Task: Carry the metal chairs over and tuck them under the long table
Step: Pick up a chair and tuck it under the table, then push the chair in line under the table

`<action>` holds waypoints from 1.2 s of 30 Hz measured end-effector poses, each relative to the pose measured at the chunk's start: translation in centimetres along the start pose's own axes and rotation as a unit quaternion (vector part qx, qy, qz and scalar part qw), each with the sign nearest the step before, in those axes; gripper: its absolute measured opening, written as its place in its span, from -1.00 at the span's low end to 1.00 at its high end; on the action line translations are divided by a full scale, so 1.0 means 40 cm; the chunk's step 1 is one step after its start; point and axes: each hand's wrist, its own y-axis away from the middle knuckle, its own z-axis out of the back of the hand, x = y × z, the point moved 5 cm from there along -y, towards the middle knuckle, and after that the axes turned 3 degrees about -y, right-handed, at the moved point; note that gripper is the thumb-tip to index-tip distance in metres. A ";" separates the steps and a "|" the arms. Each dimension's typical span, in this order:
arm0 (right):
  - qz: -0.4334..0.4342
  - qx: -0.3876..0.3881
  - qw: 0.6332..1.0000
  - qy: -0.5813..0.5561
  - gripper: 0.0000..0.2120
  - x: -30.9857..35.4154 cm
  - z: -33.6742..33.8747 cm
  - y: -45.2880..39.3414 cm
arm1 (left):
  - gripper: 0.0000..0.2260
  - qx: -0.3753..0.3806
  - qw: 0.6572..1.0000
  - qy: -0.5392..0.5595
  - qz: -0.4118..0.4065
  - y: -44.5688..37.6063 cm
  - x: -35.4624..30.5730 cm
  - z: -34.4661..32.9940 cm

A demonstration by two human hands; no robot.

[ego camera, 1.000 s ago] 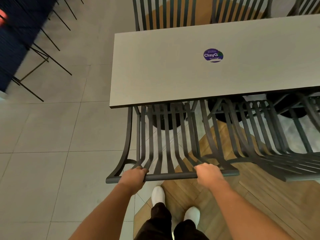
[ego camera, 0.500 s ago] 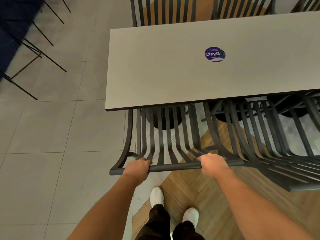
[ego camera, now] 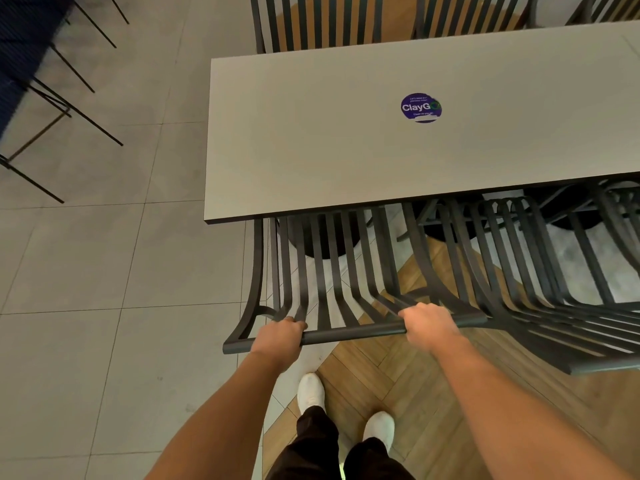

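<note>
A dark grey slatted metal chair (ego camera: 332, 271) stands at the near left end of the long grey table (ego camera: 311, 140), its seat partly under the tabletop. My left hand (ego camera: 278, 337) grips the left part of the chair's top rail. My right hand (ego camera: 427, 323) grips the same rail farther right. The chair's legs and seat front are hidden by the table. A second identical chair (ego camera: 519, 271) sits tucked under the table just to the right, almost touching the one I hold.
More slatted chairs (ego camera: 311, 22) line the table's far side. A round purple sticker (ego camera: 420, 107) lies on the tabletop. Thin black legs of blue furniture (ego camera: 52, 98) stand at the far left. Grey tiles to the left, wood floor under my white shoes (ego camera: 311, 393).
The chair has slid forward, farther under the table, with both hands still on its top rail.
</note>
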 end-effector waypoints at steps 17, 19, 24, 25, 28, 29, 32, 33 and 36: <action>-0.003 -0.002 0.999 -0.041 -0.76 0.004 -0.011 -0.006 | -0.67 0.028 0.999 0.011 -0.012 -0.002 0.007 0.009; -0.001 -0.010 0.998 -0.058 -0.76 0.005 -0.009 -0.007 | -0.67 0.032 0.999 0.012 -0.015 -0.002 0.010 0.009; 0.011 -0.054 0.991 -0.120 -0.73 0.001 -0.006 0.008 | -0.63 0.074 0.996 0.046 -0.011 -0.016 0.017 0.009; 0.014 -0.066 0.989 -0.134 -0.70 0.003 -0.007 0.016 | -0.58 0.094 0.994 0.062 -0.011 -0.018 0.017 0.008; 0.021 -0.090 0.979 -0.184 -0.59 0.012 0.003 0.046 | -0.27 0.133 0.987 0.088 -0.013 -0.020 0.009 0.026; 0.015 -0.088 0.975 -0.206 -0.52 0.009 0.009 0.058 | -0.17 0.132 0.987 0.092 -0.015 -0.023 -0.004 0.042; -0.019 -0.086 0.956 -0.280 -0.38 -0.029 0.032 0.097 | -0.11 0.087 0.989 0.113 -0.042 -0.038 -0.084 0.104; -0.027 -0.093 0.949 -0.300 -0.40 -0.052 0.041 0.111 | -0.14 0.064 0.990 0.117 -0.053 -0.046 -0.122 0.128; -0.053 -0.131 0.933 -0.332 -0.57 -0.151 0.065 0.153 | -0.38 0.005 0.991 0.105 -0.086 -0.070 -0.250 0.195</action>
